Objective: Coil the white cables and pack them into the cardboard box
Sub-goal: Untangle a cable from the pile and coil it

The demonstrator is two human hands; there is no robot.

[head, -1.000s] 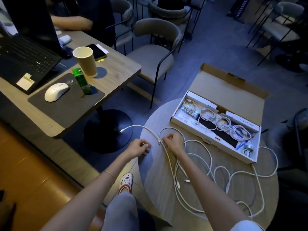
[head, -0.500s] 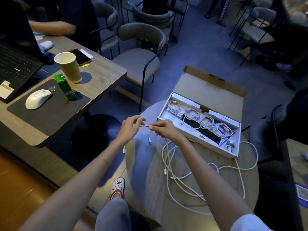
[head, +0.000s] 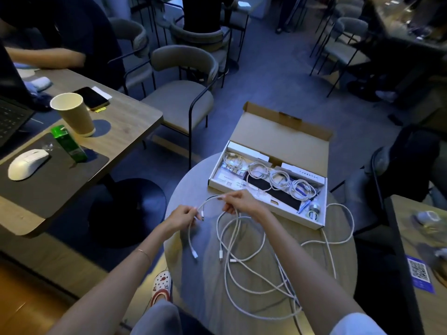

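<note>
Head view: left hand (head: 182,217) and right hand (head: 238,201) now lifted off tabletop (head: 208,281), fingers pinching one cable (head: 210,202) into a first loop. Box (head: 268,180) behind holds four coils; more loose cables (head: 256,269) waiting.

Just in front of the open cardboard box (head: 285,139), left hand (head: 180,217) and right hand (head: 238,201) pinch a white cable (head: 209,201) between them.
</note>
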